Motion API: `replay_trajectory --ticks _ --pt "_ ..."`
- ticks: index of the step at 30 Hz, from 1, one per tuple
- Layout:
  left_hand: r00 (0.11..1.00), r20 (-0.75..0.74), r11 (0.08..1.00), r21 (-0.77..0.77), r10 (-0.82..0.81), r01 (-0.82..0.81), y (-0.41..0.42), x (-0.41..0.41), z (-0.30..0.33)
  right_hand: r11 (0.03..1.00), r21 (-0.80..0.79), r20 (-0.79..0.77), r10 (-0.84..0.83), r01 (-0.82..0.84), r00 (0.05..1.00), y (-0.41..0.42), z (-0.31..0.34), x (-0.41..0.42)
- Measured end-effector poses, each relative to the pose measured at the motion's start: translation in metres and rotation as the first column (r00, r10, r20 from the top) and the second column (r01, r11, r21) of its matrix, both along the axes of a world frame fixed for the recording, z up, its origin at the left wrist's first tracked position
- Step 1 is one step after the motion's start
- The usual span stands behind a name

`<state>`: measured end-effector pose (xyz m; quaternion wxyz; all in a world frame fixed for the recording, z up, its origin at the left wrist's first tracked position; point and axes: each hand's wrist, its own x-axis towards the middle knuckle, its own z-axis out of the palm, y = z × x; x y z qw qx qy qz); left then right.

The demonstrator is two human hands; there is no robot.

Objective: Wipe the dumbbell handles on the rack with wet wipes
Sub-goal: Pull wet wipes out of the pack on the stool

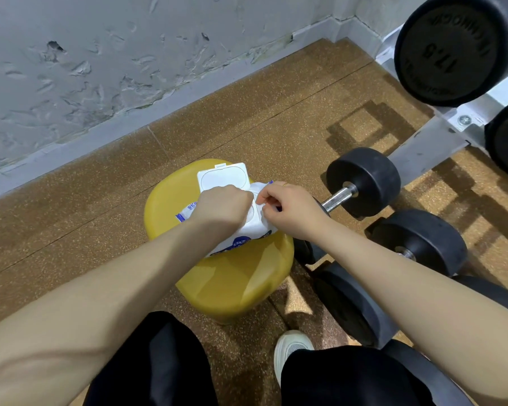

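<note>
On the speckled brown rubber floor [71,235], a black steel-handled dumbbell [361,183] lies beside a round yellow plastic stool [238,282] — white soft wet-wipe pack [247,230] on top, lid flipped up. Left hand [222,208] fisted on the pack, right hand [291,212] pinching at its opening.

Even, fairly bright indoor light fills the scene. The rack [440,124] throws a blocky, stepped shadow over the speckled floor [247,118] toward the right, and a softer shadow lies beside the yellow stool [235,285]. A pale sheen shows on the stool's near side and on the dumbbell bar [339,197]. Focus is sharp at the centre; the wide lens bends the wall [71,68] and stretches the forearms at the edges
</note>
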<state>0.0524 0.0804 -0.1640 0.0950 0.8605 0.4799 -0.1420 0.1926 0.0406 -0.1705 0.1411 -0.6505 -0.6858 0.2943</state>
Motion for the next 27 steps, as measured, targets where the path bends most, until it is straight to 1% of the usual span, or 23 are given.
replay_trajectory --ticks 3,6,9,10,12,14,19,25,27 --pt "0.988 0.127 0.996 -0.007 -0.088 0.09 0.007 -0.013 -0.005 1.0 0.004 -0.021 0.002 -0.002 1.0 0.001 -0.001 0.001" --pt "0.959 0.221 0.983 -0.011 -0.175 0.182 0.013 -0.027 -0.011 1.0 0.024 -0.038 0.004 -0.003 0.999 0.002 -0.002 0.003" --pt "0.892 0.411 0.979 -0.004 -0.185 0.205 0.016 -0.044 -0.017 0.999 0.044 -0.052 -0.003 0.005 0.999 0.002 -0.005 0.005" --pt "0.871 0.451 0.975 -0.01 -0.193 0.222 0.017 -0.048 -0.018 0.999 0.052 -0.06 -0.006 0.01 0.998 0.003 -0.007 0.005" --pt "0.866 0.442 0.962 -0.025 -0.232 0.27 0.019 -0.051 -0.019 0.998 0.059 -0.076 -0.012 0.016 0.997 0.005 -0.01 0.006" --pt "0.881 0.4 0.955 -0.043 -0.253 0.294 0.021 -0.05 -0.017 0.999 0.043 -0.072 0.001 0.002 0.997 0.007 -0.011 0.006" --pt "0.919 0.248 0.935 -0.104 -0.307 0.34 0.024 -0.04 -0.009 1.0 0.001 -0.041 0.016 -0.016 0.999 0.012 -0.008 0.007" --pt "0.918 0.196 0.92 -0.126 -0.344 0.371 0.028 -0.034 -0.013 1.0 0.004 -0.033 0.031 -0.031 0.999 0.011 -0.009 0.007" --pt "0.895 0.254 0.914 -0.078 -0.367 0.397 0.028 -0.037 -0.016 0.999 0.01 -0.043 0.032 -0.031 0.999 0.012 -0.009 0.007"
